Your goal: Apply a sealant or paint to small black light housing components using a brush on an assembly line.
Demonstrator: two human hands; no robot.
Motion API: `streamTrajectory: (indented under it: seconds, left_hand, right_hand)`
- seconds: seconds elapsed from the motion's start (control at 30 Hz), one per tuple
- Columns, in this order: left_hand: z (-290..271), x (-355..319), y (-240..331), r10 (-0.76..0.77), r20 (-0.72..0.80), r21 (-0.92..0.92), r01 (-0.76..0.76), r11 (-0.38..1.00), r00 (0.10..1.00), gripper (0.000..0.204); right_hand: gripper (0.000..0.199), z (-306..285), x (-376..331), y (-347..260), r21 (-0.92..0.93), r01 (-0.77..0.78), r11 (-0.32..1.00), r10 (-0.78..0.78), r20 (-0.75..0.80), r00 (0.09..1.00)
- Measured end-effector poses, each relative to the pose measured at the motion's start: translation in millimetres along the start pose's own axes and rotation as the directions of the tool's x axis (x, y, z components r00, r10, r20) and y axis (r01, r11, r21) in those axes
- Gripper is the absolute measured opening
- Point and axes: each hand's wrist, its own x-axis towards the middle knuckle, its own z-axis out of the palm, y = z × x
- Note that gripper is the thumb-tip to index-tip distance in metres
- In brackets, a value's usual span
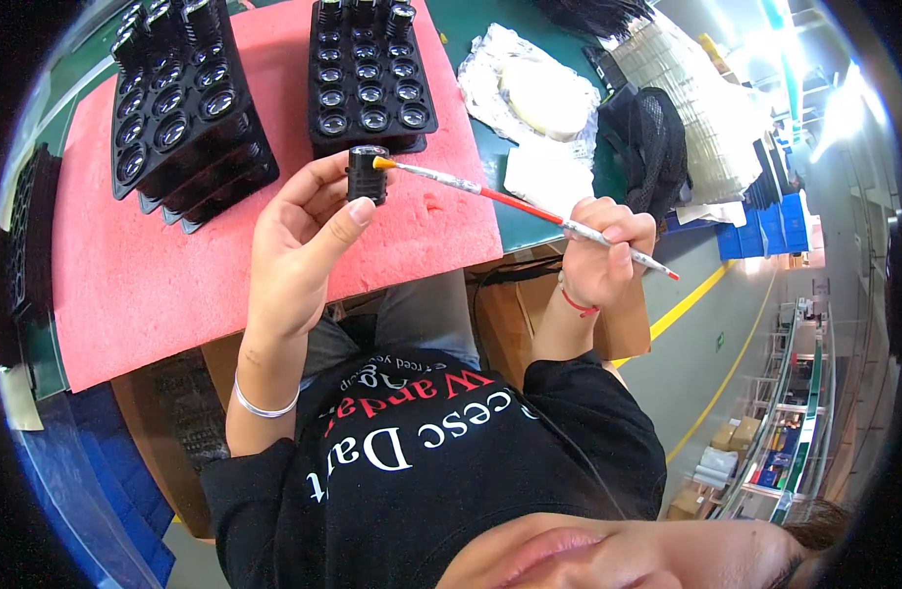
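Black in finish, a short cylinder (366, 187) is being held over the pink foam mat (422, 231) — the left hand (294, 236) is gripping it narrowly between thumb and fingers. The right hand (606, 253) is pinching a slim brush (525, 207) (red and silver handle), its bristles (383, 164) pointing at the cylinder's upper side. Black lens trays (201, 157) are standing on the mat beyond.

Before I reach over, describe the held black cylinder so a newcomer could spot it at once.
Find the large pink mat. On the near side of its black trays, the left hand holds up a short black cylinder. Unlike the round lens pieces seated in the trays, it is gripped in the fingers, with a brush pointed at it.
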Motion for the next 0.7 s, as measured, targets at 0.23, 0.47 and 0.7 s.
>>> streamTrajectory:
  seconds: [0.23, 0.47, 0.7]
  left_hand:
    - [-0.1, 1.4, 1.0, -0.010, 0.030, -0.037, 0.011, 0.999, 1.000, 0.035]
    - [12.9, -14.5, 9.0, 0.065, -0.019, 0.259, -0.058, 0.964, 0.998, 0.034]
    - [7.0, -5.0, 72.5, 0.749, 0.144, 0.642, -0.637, 0.427, 0.647, 0.034]
  right_hand:
    - [0.017, -2.4, -5.9, 9.4, 0.025, -0.022, 0.999, 0.024, -0.112, 0.993]
    - [0.015, 9.0, -13.5, 20.8, 0.041, -0.068, 0.997, 0.078, -0.364, 0.928]
    - [0.016, 5.0, -19.3, 26.0, -0.002, -0.023, 1.000, 0.019, -0.499, 0.867]
